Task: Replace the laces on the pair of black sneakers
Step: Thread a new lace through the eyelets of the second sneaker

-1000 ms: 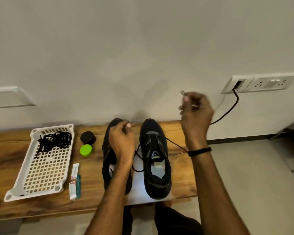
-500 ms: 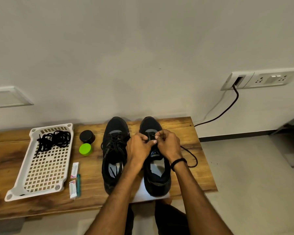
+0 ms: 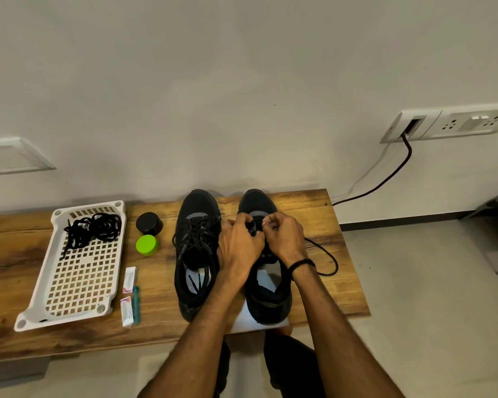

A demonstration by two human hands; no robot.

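Note:
Two black sneakers stand side by side on the wooden bench (image 3: 314,214), toes toward the wall. The left sneaker (image 3: 196,254) is laced, with loose lace ends lying inside it. Over the front eyelets of the right sneaker (image 3: 268,297) my two hands meet. My left hand (image 3: 239,245) pinches the sneaker's upper by the eyelets. My right hand (image 3: 285,237) pinches the black lace (image 3: 328,259), whose slack loops out on the bench to the right. The hands hide the eyelets. A bundle of black laces (image 3: 92,228) lies in the white tray (image 3: 81,282).
A black jar (image 3: 149,222) and a green lid (image 3: 147,245) sit between the tray and the sneakers. Small packets (image 3: 129,280) and a teal pen (image 3: 136,304) lie near the front edge. White paper (image 3: 250,321) lies under the sneakers. A black cable (image 3: 385,179) runs from the wall socket.
My right hand came down from its raised pull and joined the left hand over the right sneaker's eyelets. My left hand shifted from the left sneaker to the right one. The lace went slack.

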